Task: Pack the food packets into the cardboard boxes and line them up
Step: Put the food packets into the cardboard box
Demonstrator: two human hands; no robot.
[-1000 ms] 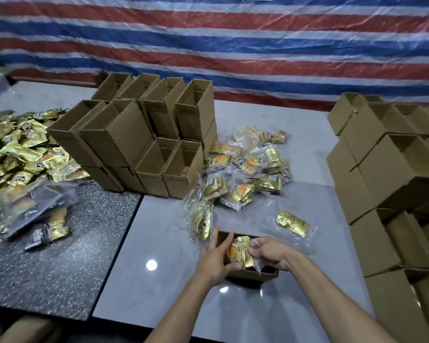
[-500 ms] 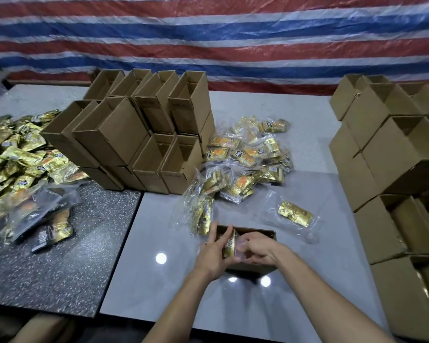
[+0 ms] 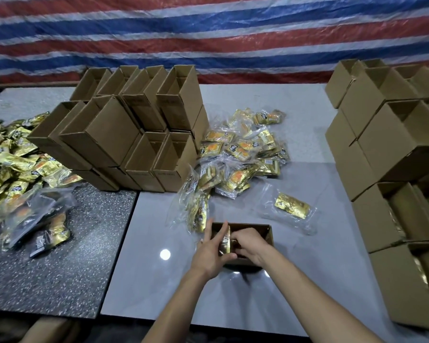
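Cardboard open box (image 3: 268,234) sits on the grey worktop (image 3: 307,256), near the front, top open. Gold packet (image 3: 226,241) stands upright at the box's left end, partly inside. Left hand (image 3: 209,253) grasps the packet, fingers up along its outer side and thumb under its near edge. Right hand (image 3: 249,243) is over the box, fingers curled down inside against the packet; fingertips are hidden, so I cannot tell if it grips.

Loose packet pile (image 3: 245,154) lies just behind the box. Single bagged packet (image 3: 292,205) lies to the box's right, apart. Empty box stack (image 3: 134,129) at back left, second box stack (image 3: 394,144) along the right edge. More packets (image 3: 8,164) far left, by the dark speckled worktop (image 3: 60,256). Striped tarp (image 3: 208,33) behind.
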